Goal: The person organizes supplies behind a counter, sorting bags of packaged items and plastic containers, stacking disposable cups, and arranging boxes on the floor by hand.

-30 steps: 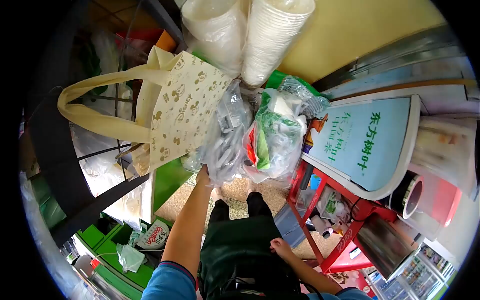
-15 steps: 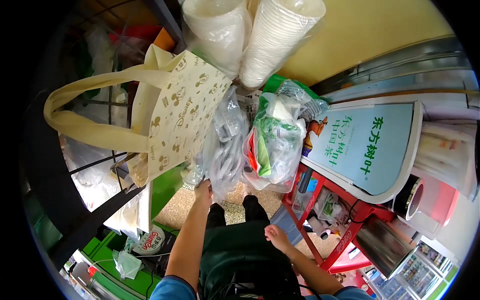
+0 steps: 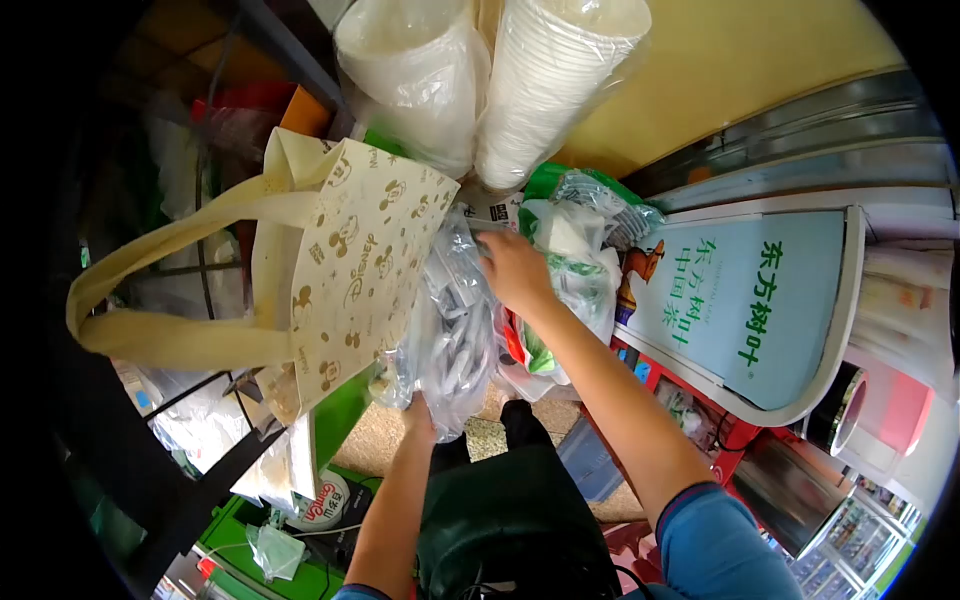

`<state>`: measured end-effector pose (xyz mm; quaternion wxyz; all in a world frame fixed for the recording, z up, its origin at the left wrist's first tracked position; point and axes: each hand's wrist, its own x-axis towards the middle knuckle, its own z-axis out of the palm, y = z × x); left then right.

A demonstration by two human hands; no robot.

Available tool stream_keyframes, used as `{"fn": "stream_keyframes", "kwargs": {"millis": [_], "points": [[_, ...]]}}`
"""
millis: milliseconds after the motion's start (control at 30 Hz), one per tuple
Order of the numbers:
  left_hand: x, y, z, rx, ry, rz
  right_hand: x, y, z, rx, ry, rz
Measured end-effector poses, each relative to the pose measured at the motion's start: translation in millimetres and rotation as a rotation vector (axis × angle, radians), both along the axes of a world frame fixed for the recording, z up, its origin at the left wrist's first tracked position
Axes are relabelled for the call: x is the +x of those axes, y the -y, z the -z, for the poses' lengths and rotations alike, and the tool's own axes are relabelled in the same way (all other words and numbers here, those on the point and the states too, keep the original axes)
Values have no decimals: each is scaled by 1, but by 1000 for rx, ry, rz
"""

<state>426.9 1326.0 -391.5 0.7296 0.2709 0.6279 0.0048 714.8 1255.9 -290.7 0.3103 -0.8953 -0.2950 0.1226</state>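
A clear plastic bag point(image 3: 456, 350) with grey and white pieces inside lies at the middle, beside a cream tote bag point(image 3: 365, 260) with mouse prints. My left hand point(image 3: 418, 418) is closed on the clear bag's near, lower end. Reaching to its upper part, my right hand point(image 3: 513, 268) has its fingers bent at the bag's top right edge; the fingertips are partly hidden. Right of that hand sits a bundle of white and green plastic bags point(image 3: 583, 250), with a red and green piece point(image 3: 528, 345) below the forearm.
Two stacks of wrapped white cups point(image 3: 555, 85) stand at the back. A light blue panel with green characters point(image 3: 745, 300) tops a red rack at right. A dark wire rack point(image 3: 205, 270) is at left, and a green crate point(image 3: 240, 530) sits low at left.
My right hand has moved up and forward from near my lap to the top of the clear bag. My left hand stays at the bag's lower end, slightly lower now.
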Motion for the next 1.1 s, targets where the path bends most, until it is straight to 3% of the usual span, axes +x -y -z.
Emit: {"fn": "stream_keyframes", "kwargs": {"millis": [33, 67, 133, 167, 233, 300, 367, 400, 467, 567, 767, 867, 967, 1100], "points": [[9, 5, -3, 7, 4, 7, 7, -15, 17, -63, 38, -45], [15, 8, -4, -24, 124, -96, 11, -27, 33, -56, 40, -39], [25, 6, -30, -131, 347, -383, 17, -47, 54, -327, 71, -52], [20, 3, -22, -121, 345, -380, 21, -54, 58, -317, 67, -51], [-6, 1, 13, 63, 176, -223, 26, -64, 63, -483, -50, -24], [-34, -2, 35, 343, 11, 252, 32, -68, 53, -541, -168, -48], [4, 1, -22, 88, -237, -134, 36, -69, 53, -541, -231, -18], [-16, -2, -2, 27, -179, -95, 35, -68, 54, -519, -207, -11], [0, 8, -33, 120, -137, -143, 29, -67, 60, -504, -175, -24], [-14, 16, -41, 179, -22, -261, 13, -60, 68, -435, -125, -47], [-46, 29, -91, 159, -234, -118, -31, -47, 59, -426, -180, -167], [-116, 36, -40, 250, -160, -146, -56, -45, 64, -407, -185, -191], [-232, 38, 52, 397, -10, -48, -78, -40, 59, -357, -183, -198], [-217, 44, 12, 263, -70, -80, -101, -32, 56, -367, -238, -244]]}}
